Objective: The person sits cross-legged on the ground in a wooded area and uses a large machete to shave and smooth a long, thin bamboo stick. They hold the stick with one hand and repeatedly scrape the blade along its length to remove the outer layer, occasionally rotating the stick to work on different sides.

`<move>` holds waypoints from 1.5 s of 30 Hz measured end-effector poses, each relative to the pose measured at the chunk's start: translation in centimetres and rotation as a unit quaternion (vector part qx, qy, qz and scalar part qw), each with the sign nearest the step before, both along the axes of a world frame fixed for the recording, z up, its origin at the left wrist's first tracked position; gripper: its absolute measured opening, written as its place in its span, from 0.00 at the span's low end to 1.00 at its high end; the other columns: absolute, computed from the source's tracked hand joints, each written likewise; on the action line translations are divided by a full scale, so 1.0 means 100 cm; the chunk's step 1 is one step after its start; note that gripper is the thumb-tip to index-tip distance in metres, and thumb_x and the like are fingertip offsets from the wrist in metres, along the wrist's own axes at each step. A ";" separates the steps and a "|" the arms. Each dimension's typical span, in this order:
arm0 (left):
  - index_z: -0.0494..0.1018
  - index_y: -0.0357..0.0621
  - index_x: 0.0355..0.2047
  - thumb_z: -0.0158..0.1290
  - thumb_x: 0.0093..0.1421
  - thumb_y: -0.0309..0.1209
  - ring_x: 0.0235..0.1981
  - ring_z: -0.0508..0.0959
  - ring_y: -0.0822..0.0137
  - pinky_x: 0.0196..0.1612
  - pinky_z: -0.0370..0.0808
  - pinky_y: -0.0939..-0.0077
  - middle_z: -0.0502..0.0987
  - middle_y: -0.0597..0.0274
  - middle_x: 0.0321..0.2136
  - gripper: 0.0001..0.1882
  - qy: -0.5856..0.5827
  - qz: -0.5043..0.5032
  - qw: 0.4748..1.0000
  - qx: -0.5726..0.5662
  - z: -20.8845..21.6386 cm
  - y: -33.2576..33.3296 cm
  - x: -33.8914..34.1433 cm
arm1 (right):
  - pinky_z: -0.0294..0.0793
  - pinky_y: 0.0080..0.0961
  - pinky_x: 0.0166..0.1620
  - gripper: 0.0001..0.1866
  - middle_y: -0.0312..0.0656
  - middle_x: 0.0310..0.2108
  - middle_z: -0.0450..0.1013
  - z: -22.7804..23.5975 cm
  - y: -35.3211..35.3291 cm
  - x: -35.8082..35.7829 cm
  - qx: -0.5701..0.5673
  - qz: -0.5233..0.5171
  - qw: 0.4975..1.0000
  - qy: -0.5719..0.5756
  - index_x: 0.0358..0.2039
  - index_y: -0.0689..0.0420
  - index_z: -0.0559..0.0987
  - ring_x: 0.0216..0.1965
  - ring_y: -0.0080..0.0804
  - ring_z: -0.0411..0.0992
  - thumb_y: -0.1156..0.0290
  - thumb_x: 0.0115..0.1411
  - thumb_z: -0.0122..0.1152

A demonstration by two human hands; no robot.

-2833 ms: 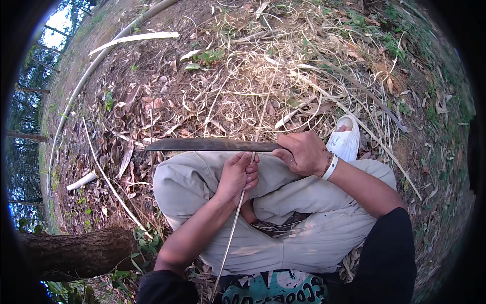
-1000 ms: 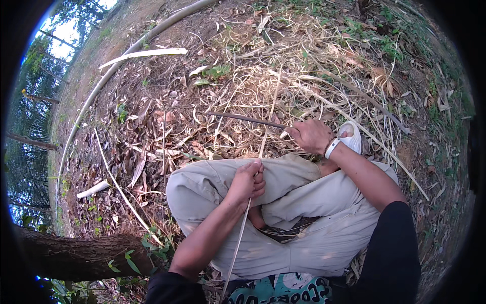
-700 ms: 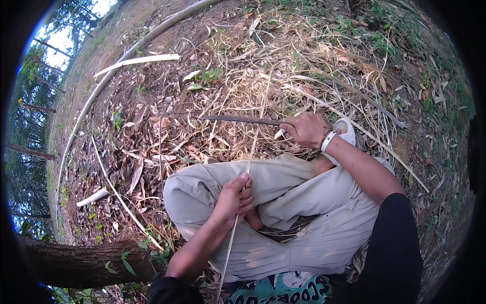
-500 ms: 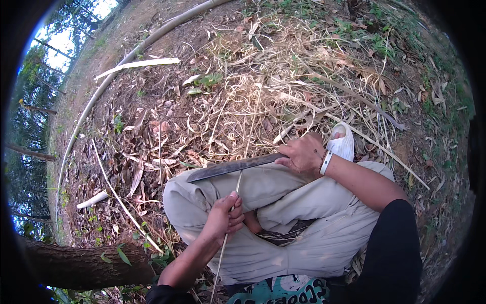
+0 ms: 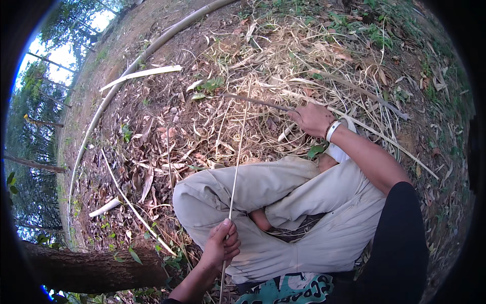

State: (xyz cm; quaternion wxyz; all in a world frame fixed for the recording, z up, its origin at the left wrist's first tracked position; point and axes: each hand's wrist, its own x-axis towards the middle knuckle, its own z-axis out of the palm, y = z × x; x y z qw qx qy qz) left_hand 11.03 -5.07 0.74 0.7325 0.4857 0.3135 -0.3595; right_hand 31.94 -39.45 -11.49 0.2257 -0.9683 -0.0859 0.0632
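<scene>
My left hand (image 5: pixel 223 244) is closed around a thin pale bamboo strip (image 5: pixel 236 177) above my lap. The strip runs from below the hand, up past my bent leg, to the shavings in front of me. My right hand (image 5: pixel 314 120) grips the end of a long dark knife (image 5: pixel 255 102), its handle hidden in the fingers. Seen nearly edge-on, the blade points left and crosses the strip near its far end. Whether blade and strip touch I cannot tell.
Curly pale shavings (image 5: pixel 283 66) lie heaped ahead of my crossed legs. A long pole (image 5: pixel 88 134) stretches along the left, with a split pale piece (image 5: pixel 142 74) across it. A thin strip (image 5: pixel 132 200) lies on the leaves. A tree trunk (image 5: pixel 96 268) is at the lower left.
My right hand has moved the knife forward, away from my lap, along the strip, and the blade has turned from showing its flat to nearly edge-on. My left hand has drawn slightly closer to me, still holding the strip.
</scene>
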 end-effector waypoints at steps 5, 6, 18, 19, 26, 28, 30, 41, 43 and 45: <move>0.60 0.49 0.28 0.43 0.71 0.45 0.11 0.49 0.82 0.10 0.46 0.84 0.51 0.77 0.13 0.17 0.040 -0.033 0.999 0.010 0.001 0.005 -0.001 | 0.76 0.50 0.35 0.32 0.53 0.20 0.75 -0.002 0.012 -0.020 -0.058 0.088 0.994 -0.032 0.27 0.55 0.81 0.27 0.57 0.77 0.40 0.67 0.39; 0.61 0.49 0.28 0.43 0.71 0.44 0.11 0.49 0.82 0.11 0.46 0.84 0.51 0.77 0.13 0.17 0.033 -0.037 0.999 0.020 -0.002 0.003 -0.003 | 0.76 0.50 0.35 0.33 0.53 0.20 0.75 -0.012 0.003 -0.011 -0.050 0.037 0.998 -0.022 0.26 0.55 0.81 0.27 0.57 0.77 0.40 0.67 0.39; 0.66 0.44 0.33 0.42 0.72 0.40 0.10 0.51 0.82 0.10 0.50 0.84 0.53 0.77 0.13 0.14 -0.098 -0.088 0.989 0.065 -0.033 -0.052 0.082 | 0.74 0.43 0.25 0.27 0.47 0.17 0.72 0.030 0.068 -0.087 0.116 0.212 0.964 -0.106 0.25 0.55 0.75 0.22 0.50 0.75 0.42 0.65 0.49; 0.65 0.44 0.32 0.42 0.72 0.40 0.10 0.51 0.82 0.10 0.50 0.84 0.54 0.77 0.13 0.14 -0.090 -0.081 0.991 0.055 -0.036 -0.057 0.090 | 0.74 0.42 0.24 0.28 0.45 0.17 0.72 0.033 0.069 -0.090 0.110 0.207 0.964 -0.123 0.26 0.54 0.74 0.21 0.49 0.75 0.41 0.65 0.48; 0.62 0.46 0.30 0.40 0.72 0.39 0.09 0.50 0.82 0.09 0.48 0.87 0.53 0.77 0.13 0.15 -0.026 -0.022 0.996 -0.088 -0.066 -0.057 0.110 | 0.77 0.47 0.30 0.33 0.54 0.18 0.74 0.001 0.041 -0.028 0.102 0.035 0.994 -0.018 0.26 0.58 0.76 0.25 0.55 0.77 0.40 0.67 0.41; 0.62 0.46 0.29 0.40 0.72 0.39 0.09 0.50 0.83 0.08 0.47 0.87 0.52 0.78 0.13 0.15 -0.020 0.003 0.993 -0.118 -0.069 -0.057 0.117 | 0.75 0.47 0.29 0.31 0.53 0.18 0.73 0.002 0.050 -0.039 0.074 0.092 0.993 -0.022 0.25 0.57 0.76 0.23 0.54 0.75 0.42 0.68 0.42; 0.61 0.47 0.29 0.40 0.72 0.40 0.09 0.49 0.83 0.08 0.47 0.87 0.52 0.78 0.13 0.15 -0.006 0.019 0.993 -0.116 -0.067 -0.057 0.118 | 0.74 0.46 0.27 0.29 0.51 0.17 0.73 0.011 0.062 -0.056 0.051 0.171 0.983 -0.034 0.24 0.56 0.76 0.21 0.54 0.74 0.43 0.68 0.43; 0.61 0.48 0.28 0.42 0.72 0.42 0.10 0.49 0.83 0.08 0.47 0.87 0.52 0.78 0.13 0.16 -0.009 0.005 0.996 -0.087 -0.073 -0.059 0.111 | 0.73 0.46 0.25 0.27 0.48 0.15 0.71 -0.012 0.040 -0.033 0.034 0.124 0.990 -0.060 0.20 0.54 0.75 0.21 0.52 0.74 0.46 0.67 0.46; 0.61 0.48 0.29 0.42 0.72 0.42 0.10 0.49 0.83 0.08 0.46 0.87 0.52 0.78 0.13 0.16 -0.017 0.012 0.995 -0.098 -0.074 -0.061 0.118 | 0.73 0.46 0.25 0.26 0.48 0.16 0.72 -0.013 0.028 -0.010 -0.002 0.076 0.996 -0.044 0.21 0.53 0.75 0.20 0.53 0.74 0.46 0.67 0.46; 0.61 0.48 0.29 0.42 0.71 0.43 0.10 0.49 0.83 0.08 0.46 0.87 0.52 0.78 0.13 0.16 -0.015 0.012 0.995 -0.093 -0.071 -0.060 0.114 | 0.73 0.46 0.24 0.26 0.47 0.15 0.72 -0.001 0.044 -0.024 -0.002 0.086 0.995 -0.041 0.22 0.52 0.75 0.20 0.52 0.74 0.46 0.67 0.47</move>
